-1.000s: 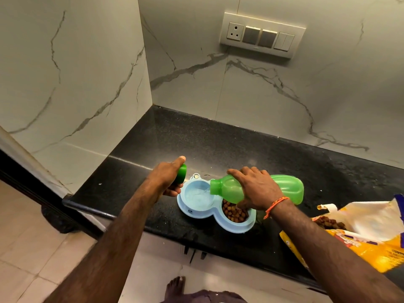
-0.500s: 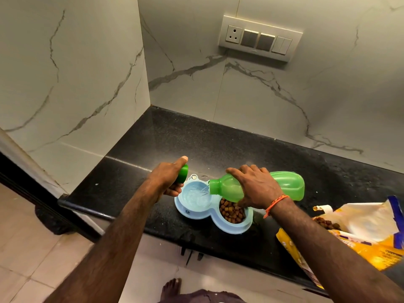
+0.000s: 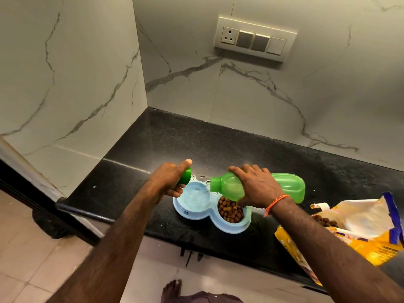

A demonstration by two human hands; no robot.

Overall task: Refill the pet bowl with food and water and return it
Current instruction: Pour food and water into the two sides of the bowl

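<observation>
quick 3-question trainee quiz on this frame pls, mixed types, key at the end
1. True or false: the right hand holds the green bottle tipped on its side, mouth over the left compartment of the blue double bowl.
2. What does the left hand grip?
A. the green cap
B. the rim of the bowl
C. the food bag
3. Fill in: the right compartment of the bowl holds brown ____, and more of it shows at the mouth of the open yellow bag on the black counter.

Key: 1 true; 2 A; 3 kibble
</observation>
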